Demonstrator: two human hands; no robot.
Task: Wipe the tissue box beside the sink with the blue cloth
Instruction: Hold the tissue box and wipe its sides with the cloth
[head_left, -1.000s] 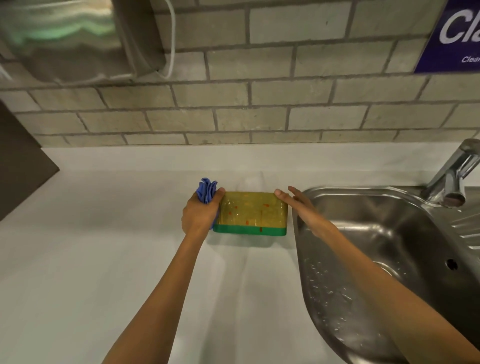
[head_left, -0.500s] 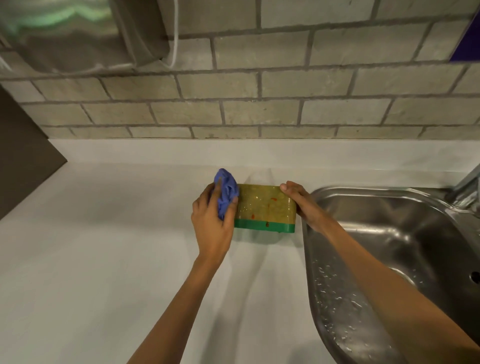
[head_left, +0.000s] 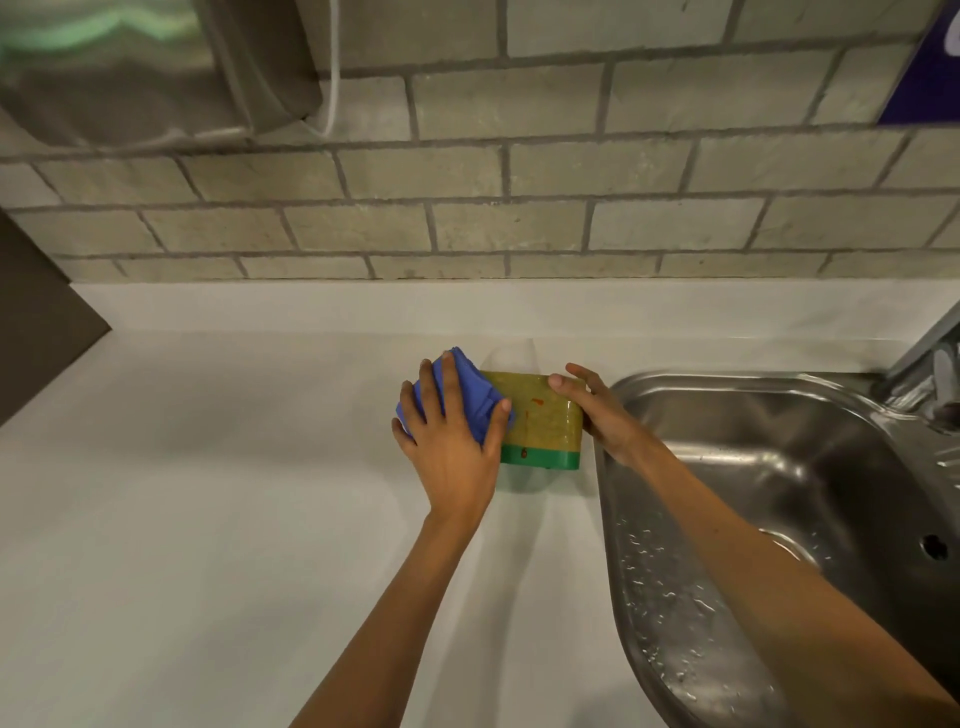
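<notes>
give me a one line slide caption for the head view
Left hand presses the blue cloth onto the tissue box while the right hand steadies it beside the sink.

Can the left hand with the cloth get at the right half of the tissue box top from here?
Probably yes. The left hand presses the blue cloth on the box's left end, and the top of the tissue box lies bare ahead; the right hand grips only the far right end.

White counter (head_left: 208, 519); steel sink (head_left: 779, 415) at right, water drops on its near wall; tap (head_left: 930, 358) far right; brick wall (head_left: 519, 218) behind; metal dispenser (head_left: 130, 67) upper left; purple sign (head_left: 930, 78) upper right.
</notes>
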